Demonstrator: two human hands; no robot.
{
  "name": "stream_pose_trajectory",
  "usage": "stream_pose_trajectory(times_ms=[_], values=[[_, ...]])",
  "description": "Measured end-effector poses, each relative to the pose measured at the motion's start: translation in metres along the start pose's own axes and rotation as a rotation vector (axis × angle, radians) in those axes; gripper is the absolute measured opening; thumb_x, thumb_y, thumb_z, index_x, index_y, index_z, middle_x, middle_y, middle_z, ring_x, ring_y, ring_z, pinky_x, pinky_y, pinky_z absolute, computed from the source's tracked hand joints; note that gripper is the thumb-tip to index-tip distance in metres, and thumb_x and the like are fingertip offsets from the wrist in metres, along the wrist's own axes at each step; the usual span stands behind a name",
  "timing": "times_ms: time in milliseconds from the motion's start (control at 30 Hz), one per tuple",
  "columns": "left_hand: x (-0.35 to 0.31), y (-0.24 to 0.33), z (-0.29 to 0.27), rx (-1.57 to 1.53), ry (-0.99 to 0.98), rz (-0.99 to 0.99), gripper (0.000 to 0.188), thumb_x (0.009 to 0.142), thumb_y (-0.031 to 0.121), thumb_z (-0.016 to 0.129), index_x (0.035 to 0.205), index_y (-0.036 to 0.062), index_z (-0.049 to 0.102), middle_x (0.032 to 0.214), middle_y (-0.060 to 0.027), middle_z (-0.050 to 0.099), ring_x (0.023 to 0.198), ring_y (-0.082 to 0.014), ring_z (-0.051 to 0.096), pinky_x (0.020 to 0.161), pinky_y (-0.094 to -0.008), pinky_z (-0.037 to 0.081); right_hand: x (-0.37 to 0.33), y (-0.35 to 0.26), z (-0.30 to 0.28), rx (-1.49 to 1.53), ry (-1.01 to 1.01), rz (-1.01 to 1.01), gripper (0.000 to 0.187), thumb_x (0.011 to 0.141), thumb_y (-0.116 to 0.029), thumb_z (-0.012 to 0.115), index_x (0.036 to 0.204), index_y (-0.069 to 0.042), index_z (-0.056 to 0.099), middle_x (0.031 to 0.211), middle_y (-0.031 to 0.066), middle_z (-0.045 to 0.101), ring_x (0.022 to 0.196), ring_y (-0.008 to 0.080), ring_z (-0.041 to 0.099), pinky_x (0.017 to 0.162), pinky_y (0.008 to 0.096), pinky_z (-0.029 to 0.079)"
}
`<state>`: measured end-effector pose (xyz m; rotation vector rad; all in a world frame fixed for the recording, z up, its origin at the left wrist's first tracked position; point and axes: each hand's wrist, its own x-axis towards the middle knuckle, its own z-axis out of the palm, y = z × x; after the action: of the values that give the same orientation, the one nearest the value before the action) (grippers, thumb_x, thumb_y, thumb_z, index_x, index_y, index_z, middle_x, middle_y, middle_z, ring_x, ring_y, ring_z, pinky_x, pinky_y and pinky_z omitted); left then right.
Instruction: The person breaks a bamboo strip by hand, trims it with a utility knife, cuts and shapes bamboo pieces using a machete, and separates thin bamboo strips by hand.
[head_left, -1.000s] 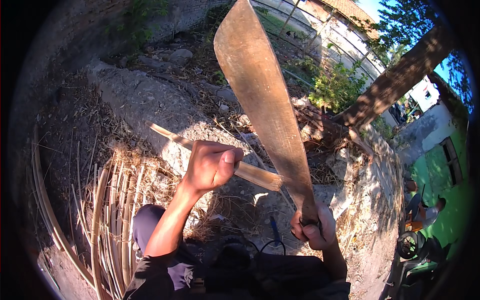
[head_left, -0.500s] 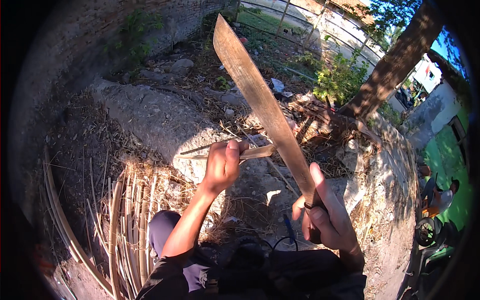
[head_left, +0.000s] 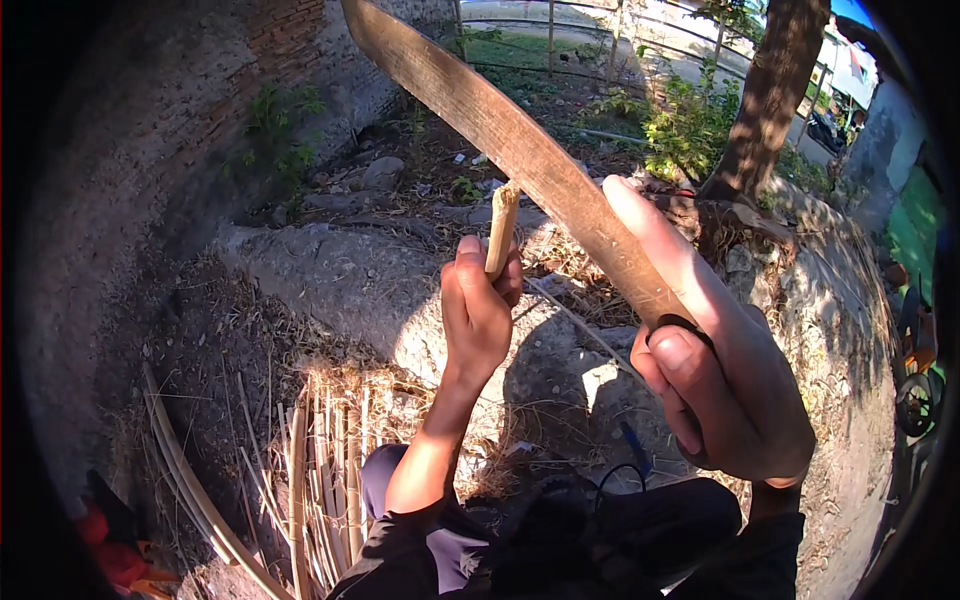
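My right hand [head_left: 745,395] is closed round the handle of a machete [head_left: 540,170], its index finger stretched along the base of the blade. The broad, brown, worn-looking blade slants up to the far left. Left of it, my left hand [head_left: 478,315] grips a short pale stick [head_left: 503,230], which looks like split bamboo. The stick points upward, and its rough top end is close beside the blade's lower edge; I cannot tell whether they touch. The stick's lower part is hidden in my fist, and most of the machete handle is covered by my right fingers.
Long bamboo strips [head_left: 325,490] lie in a bundle at the lower left, with curved ones [head_left: 195,500] beside them. A pale stone ledge [head_left: 320,275] crosses ahead. Beyond are a brick wall [head_left: 290,35], a bamboo fence [head_left: 550,40] and a tree trunk [head_left: 765,110].
The stick has turned from lying sideways to pointing upward. The machete has come nearer and its blade now leans further left. The whole view has shifted too.
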<state>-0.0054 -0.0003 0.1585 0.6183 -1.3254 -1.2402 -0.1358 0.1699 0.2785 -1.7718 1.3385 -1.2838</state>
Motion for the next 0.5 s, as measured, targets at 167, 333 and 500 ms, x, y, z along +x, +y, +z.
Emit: stream_pose_trajectory(times_ms=[167, 333, 500], values=[[0.009, 0.003, 0.0, -0.01, -0.066, -0.029, 0.063, 0.11, 0.05, 0.022, 0.078, 0.0039, 0.052, 0.059, 0.0026, 0.038, 0.054, -0.009, 0.036, 0.052, -0.0287, 0.027, 0.004, -0.007, -0.003, -0.042, 0.002, -0.073, 0.065, 0.105, -0.016, 0.043, 0.164, -0.004, 0.019, 0.099, 0.0122, 0.065, 0.054, 0.0083, 0.051, 0.054, 0.0232, 0.043], [0.007, -0.011, -0.031, -0.132, -0.476, 0.14, 0.05, 0.103, 0.054, 0.053, 0.093, 0.0048, 0.056, 0.077, -0.0009, 0.048, 0.072, -0.0107, 0.045, 0.066, -0.0284, 0.037, 0.007, -0.003, -0.004, -0.07, -0.006, -0.138, 0.064, 0.104, -0.012, 0.042, 0.164, -0.004, 0.021, 0.102, 0.0117, 0.066, 0.055, 0.0078, 0.049, 0.055, 0.0234, 0.042], [-0.007, -0.072, -0.079, 0.467, -0.511, 0.114, 0.059, 0.078, 0.031, 0.093, 0.117, 0.0063, 0.057, 0.104, -0.0032, 0.063, 0.105, -0.0172, 0.06, 0.096, -0.038, 0.048, 0.003, -0.005, -0.007, -0.107, -0.006, -0.187, 0.063, 0.103, -0.007, 0.042, 0.164, -0.004, 0.024, 0.105, 0.0111, 0.066, 0.056, 0.0073, 0.047, 0.055, 0.0236, 0.042]])
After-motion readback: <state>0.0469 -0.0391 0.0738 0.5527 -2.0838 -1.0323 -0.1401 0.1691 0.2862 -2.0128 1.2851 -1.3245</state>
